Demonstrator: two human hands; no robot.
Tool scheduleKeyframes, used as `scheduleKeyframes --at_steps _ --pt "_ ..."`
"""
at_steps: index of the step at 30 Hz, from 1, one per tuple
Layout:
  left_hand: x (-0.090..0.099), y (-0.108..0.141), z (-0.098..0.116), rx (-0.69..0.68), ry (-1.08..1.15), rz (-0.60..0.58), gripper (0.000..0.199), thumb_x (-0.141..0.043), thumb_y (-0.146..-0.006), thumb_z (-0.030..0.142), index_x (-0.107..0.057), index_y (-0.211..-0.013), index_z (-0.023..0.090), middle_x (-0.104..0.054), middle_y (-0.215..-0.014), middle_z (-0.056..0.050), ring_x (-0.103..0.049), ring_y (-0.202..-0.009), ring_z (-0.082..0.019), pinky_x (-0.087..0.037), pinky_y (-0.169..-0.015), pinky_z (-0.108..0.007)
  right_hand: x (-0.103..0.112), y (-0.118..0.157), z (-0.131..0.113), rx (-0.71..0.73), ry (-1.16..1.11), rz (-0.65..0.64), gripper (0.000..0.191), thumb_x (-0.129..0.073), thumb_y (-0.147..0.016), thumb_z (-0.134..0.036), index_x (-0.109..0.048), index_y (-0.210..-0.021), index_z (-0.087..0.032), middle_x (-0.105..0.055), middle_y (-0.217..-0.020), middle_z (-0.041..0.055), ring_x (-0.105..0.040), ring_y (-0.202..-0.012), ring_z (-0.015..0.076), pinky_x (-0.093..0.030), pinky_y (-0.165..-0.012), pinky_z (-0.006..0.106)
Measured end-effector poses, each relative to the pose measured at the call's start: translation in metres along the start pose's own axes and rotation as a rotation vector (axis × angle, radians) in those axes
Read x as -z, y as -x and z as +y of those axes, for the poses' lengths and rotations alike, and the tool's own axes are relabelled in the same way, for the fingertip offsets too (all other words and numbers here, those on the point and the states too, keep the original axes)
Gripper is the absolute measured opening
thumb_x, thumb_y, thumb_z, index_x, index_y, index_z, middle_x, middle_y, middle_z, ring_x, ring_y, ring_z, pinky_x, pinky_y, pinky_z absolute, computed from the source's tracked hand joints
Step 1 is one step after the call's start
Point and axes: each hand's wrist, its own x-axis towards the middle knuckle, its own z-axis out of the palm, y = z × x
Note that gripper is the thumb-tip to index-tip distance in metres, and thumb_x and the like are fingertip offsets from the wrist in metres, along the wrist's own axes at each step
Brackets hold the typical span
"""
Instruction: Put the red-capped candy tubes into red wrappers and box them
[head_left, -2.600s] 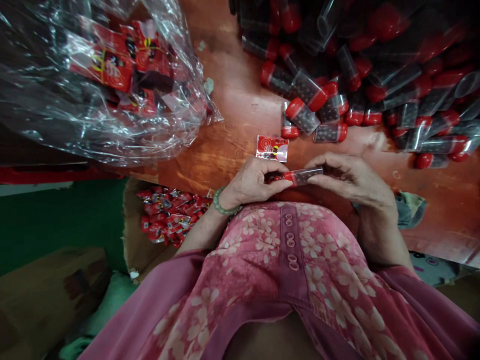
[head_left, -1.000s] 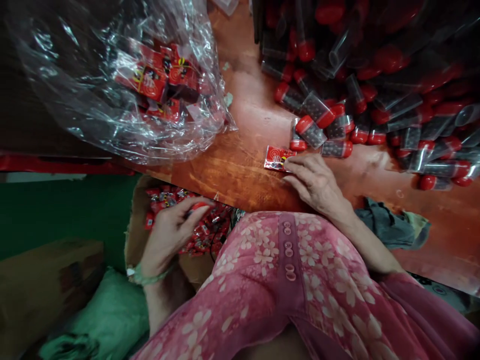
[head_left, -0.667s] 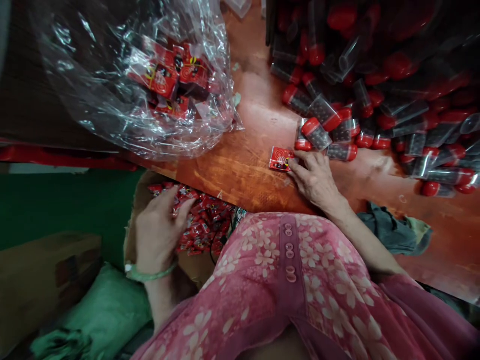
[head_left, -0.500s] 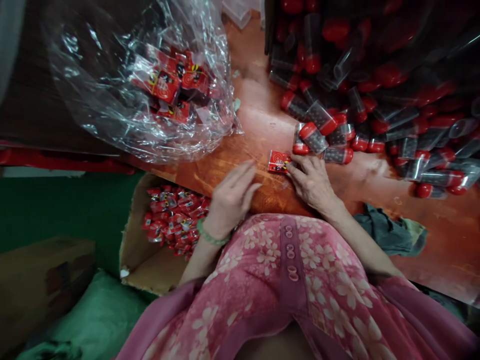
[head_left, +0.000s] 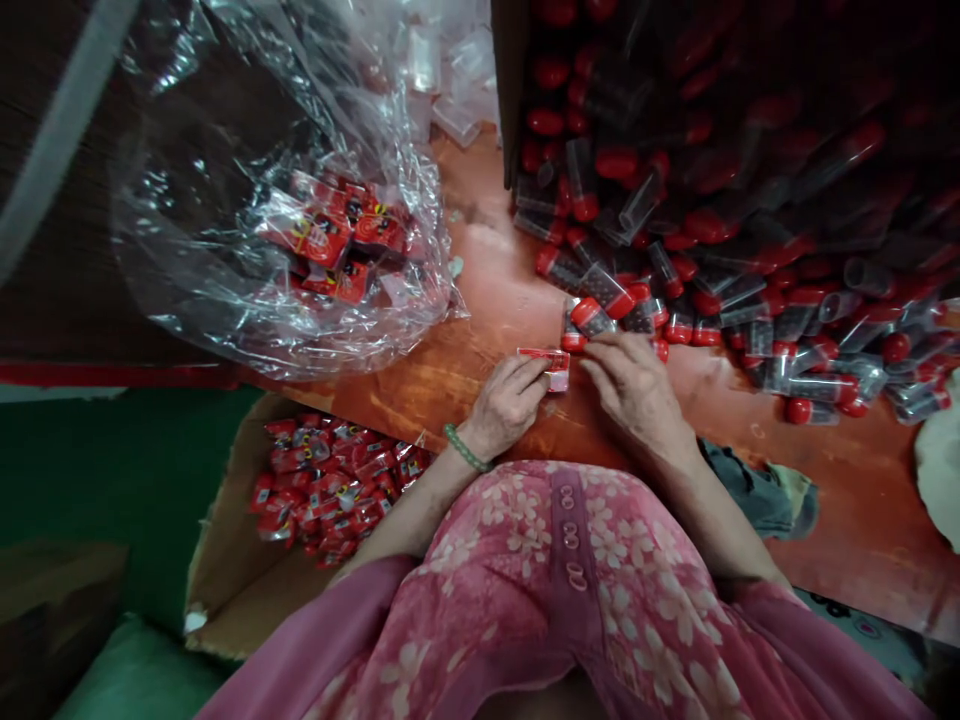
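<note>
My left hand (head_left: pixel 510 405) pinches a small red foil packet (head_left: pixel 544 365) by its end, and the packet stands tilted, nearly edge-on, just above the table. My right hand (head_left: pixel 634 395) sits beside the packet, curled, with fingertips close to its right end and no held item visible. Directly above those fingers lies a clear tube with a red cap (head_left: pixel 592 318), filled with dark beads. A large heap of similar tubes (head_left: pixel 720 250) spreads behind it.
An open cardboard box (head_left: pixel 225 590) holds several red packets to my left. A clear plastic bag (head_left: pixel 225 250) with more packets lies at the far left of the reddish wooden table (head_left: pixel 480 230). A grey-green cloth (head_left: pixel 750 490) lies at the right.
My left hand has moved from the box to the packet and lifted it from the table. My right hand no longer presses the packet flat. The view has shifted.
</note>
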Motion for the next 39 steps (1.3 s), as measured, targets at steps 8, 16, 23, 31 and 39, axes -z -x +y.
scheduleKeyframes --at_steps 8,16,23,31,39 --pt "0.009 -0.01 0.003 0.123 0.12 -0.089 0.022 -0.057 -0.099 0.029 -0.073 -0.103 0.015 -0.071 -0.094 -0.008 -0.062 -0.086 -0.017 -0.053 -0.078 -0.031 -0.007 -0.021 0.012 -0.121 0.277 -0.071 0.046 -0.062 -0.094 -0.027 -0.058 -0.138 -0.014 -0.065 -0.127 0.0194 -0.058 -0.111 0.0372 -0.05 -0.097 0.057" --pt "0.004 -0.009 0.007 0.125 -0.033 -0.061 0.028 -0.048 -0.101 0.02 -0.071 -0.085 0.015 -0.064 -0.077 -0.006 -0.055 -0.076 -0.018 -0.048 -0.074 -0.032 0.009 -0.01 0.018 -0.15 -0.064 0.066 0.029 -0.052 -0.101 -0.036 -0.068 -0.122 -0.023 -0.073 -0.107 0.0091 -0.067 -0.099 0.0267 -0.055 -0.091 0.045" --pt "0.005 -0.005 0.005 0.166 0.102 -0.077 0.023 -0.058 -0.099 0.029 -0.076 -0.092 0.016 -0.07 -0.08 -0.005 -0.06 -0.075 -0.015 -0.049 -0.072 -0.029 0.024 0.014 0.013 -0.173 -0.24 0.103 0.025 -0.062 -0.096 -0.037 -0.073 -0.114 -0.023 -0.077 -0.103 0.0068 -0.071 -0.09 0.0229 -0.057 -0.083 0.039" --pt "0.018 -0.012 0.004 0.402 0.39 -0.124 0.023 -0.061 -0.097 0.03 -0.08 -0.093 0.017 -0.077 -0.089 -0.006 -0.069 -0.081 -0.014 -0.054 -0.077 -0.027 0.023 0.025 0.009 -0.156 -0.269 0.064 0.027 -0.061 -0.097 -0.036 -0.072 -0.119 -0.024 -0.078 -0.109 0.0071 -0.072 -0.095 0.024 -0.058 -0.087 0.042" --pt "0.027 -0.018 0.016 0.525 0.557 0.048 0.018 -0.083 -0.08 0.032 -0.076 -0.072 0.018 -0.075 -0.072 -0.002 -0.066 -0.066 -0.011 -0.051 -0.066 -0.024 0.037 0.025 -0.006 -0.106 -0.343 0.005 0.028 -0.063 -0.097 -0.037 -0.073 -0.122 -0.027 -0.078 -0.106 0.0063 -0.072 -0.093 0.0228 -0.058 -0.084 0.039"
